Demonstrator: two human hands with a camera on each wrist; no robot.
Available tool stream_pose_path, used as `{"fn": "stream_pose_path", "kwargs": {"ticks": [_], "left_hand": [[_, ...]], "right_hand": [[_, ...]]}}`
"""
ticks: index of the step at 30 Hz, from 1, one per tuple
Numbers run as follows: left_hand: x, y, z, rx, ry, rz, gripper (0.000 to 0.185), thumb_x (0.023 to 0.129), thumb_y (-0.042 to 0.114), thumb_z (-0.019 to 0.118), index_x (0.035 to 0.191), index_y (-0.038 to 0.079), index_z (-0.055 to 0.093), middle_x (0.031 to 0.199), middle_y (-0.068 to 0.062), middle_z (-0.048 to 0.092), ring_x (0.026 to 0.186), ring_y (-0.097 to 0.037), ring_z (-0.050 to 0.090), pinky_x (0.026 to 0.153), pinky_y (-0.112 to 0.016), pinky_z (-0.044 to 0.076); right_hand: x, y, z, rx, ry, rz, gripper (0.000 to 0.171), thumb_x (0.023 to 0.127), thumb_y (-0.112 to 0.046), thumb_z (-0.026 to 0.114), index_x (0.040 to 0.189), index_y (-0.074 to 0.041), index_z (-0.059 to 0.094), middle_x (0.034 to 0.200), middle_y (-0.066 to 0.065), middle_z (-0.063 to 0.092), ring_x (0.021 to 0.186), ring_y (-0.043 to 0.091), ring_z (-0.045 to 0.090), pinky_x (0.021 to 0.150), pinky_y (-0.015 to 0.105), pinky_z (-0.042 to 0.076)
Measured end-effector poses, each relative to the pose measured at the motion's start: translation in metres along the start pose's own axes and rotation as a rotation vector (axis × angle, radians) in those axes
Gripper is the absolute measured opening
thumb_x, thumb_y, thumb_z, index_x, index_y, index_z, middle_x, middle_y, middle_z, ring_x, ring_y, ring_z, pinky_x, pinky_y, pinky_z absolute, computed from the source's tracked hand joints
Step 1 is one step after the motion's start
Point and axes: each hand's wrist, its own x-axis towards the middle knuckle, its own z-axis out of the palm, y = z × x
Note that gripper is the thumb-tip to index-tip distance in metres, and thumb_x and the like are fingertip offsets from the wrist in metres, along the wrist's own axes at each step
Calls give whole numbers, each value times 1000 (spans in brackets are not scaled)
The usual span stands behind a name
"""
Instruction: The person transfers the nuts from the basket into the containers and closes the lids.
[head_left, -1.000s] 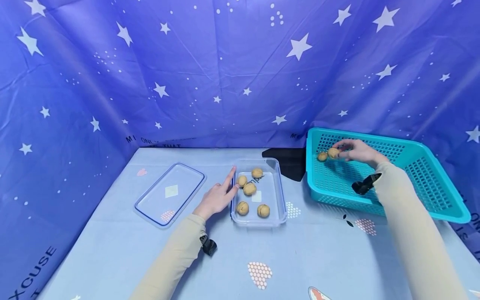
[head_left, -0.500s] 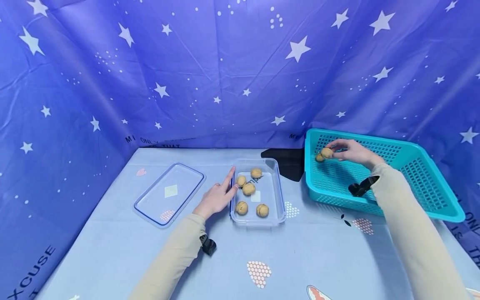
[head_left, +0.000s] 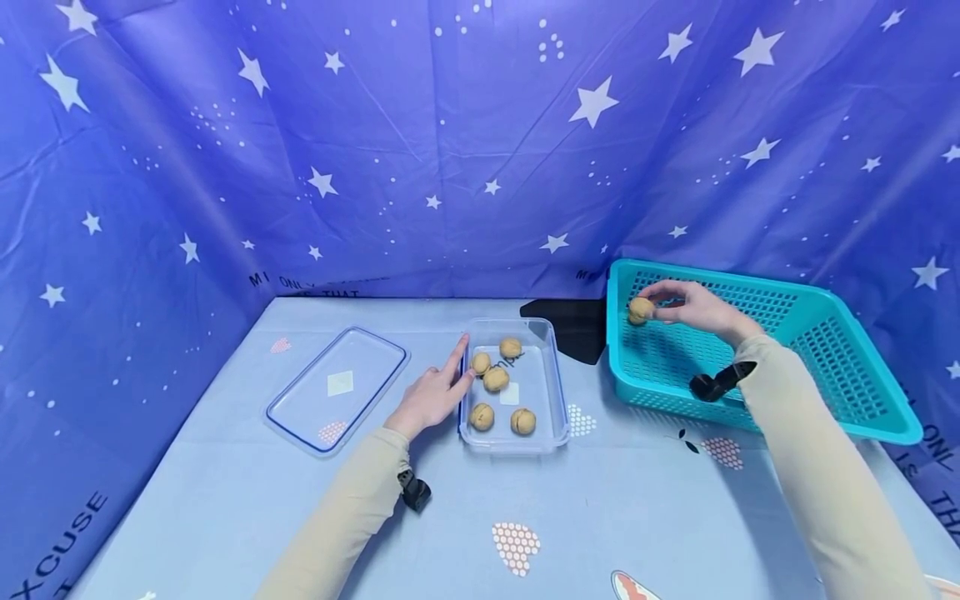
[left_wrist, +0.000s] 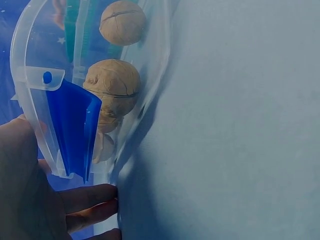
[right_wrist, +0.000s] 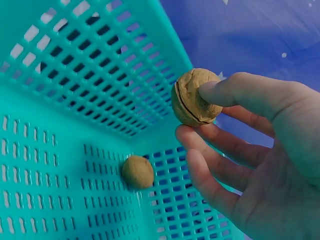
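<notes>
My right hand [head_left: 662, 303] is over the far left corner of a teal mesh basket [head_left: 855, 375], pinching a walnut [head_left: 640, 308] between thumb and fingers. The right wrist view shows this walnut [right_wrist: 195, 97] lifted clear of the basket wall [right_wrist: 60, 75], with a second walnut [right_wrist: 137, 171] lying in the corner below. My left hand [head_left: 438, 387] rests with straight fingers against the left side of a clear plastic container [head_left: 558, 392] that holds several walnuts [head_left: 495, 379]. In the left wrist view my fingers [left_wrist: 85, 200] touch the container beside its blue latch [left_wrist: 75, 125].
The container's clear blue-rimmed lid [head_left: 337, 387] lies flat to the left of my left hand. A black patch [head_left: 566, 321] sits on the table between container and basket. Blue star-patterned cloth walls in the table at the back and sides.
My right hand has raised the walnut and carried it a little left toward the basket's left wall. The left hand has stayed against the container.
</notes>
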Motion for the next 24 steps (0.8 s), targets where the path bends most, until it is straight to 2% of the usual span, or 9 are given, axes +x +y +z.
{"fn": "stream_pose_path", "kwargs": {"ticks": [5,12,20,24], "left_hand": [[0,0,1,0,-2,-9,62,102,50,34,156,37,7,134,-30,50,116,-44,51,83,-58,47],[1,0,1,5,4,-9,62,101,50,35,156,36,7,134,-30,49,115,-45,52,81,-57,48],[0,-1,1,7,3,-8,62,101,50,34,156,36,7,135,-30,48,117,-46,50,81,-58,48],[0,-1,2,8,4,-5,62,101,50,34,156,36,7,136,-29,49,119,-47,49,83,-60,46]], "right_hand": [[-2,-6,3,-19,6,-42,40,98,-13,57,135,2,49,126,23,51,109,34,51,80,32,50],[-2,-14,11,-8,13,-109,37,97,-10,58,131,3,52,120,20,55,101,29,56,81,36,50],[-5,-22,16,45,-20,-95,39,97,-10,58,134,1,50,127,21,52,109,35,56,84,34,50],[-8,-28,21,55,-20,-112,37,97,-9,58,132,0,52,126,20,53,106,35,58,86,40,50]]}}
